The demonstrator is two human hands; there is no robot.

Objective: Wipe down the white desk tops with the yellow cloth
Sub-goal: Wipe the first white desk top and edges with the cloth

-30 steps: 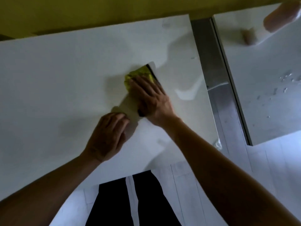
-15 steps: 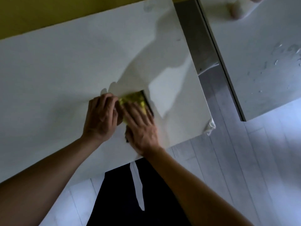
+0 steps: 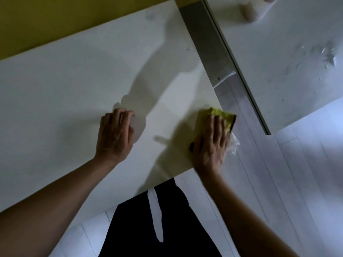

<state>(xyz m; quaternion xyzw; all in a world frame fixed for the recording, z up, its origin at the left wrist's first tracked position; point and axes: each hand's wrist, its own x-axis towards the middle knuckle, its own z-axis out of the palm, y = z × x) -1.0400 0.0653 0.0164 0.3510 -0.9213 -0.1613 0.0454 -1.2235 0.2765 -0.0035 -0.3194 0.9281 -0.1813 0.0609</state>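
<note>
At the desk (image 3: 74,89) edge, right of frame centre, the right hand (image 3: 211,145) is pressing flat on the soft, light yellow cloth (image 3: 220,113), likely needing palm pressure, while the left hand (image 3: 115,134) is resting loosely curled, empty.

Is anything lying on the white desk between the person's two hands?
No. In the head view, only bare white desk top and shadow lie between the left hand and the right hand pressing the yellow cloth.

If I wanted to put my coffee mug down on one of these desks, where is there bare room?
The near white desk is bare left of the left hand, up to the yellow wall, and between both hands. Its right corner is taken: the right hand presses the yellow cloth there. The far desk carries water droplets.
</note>
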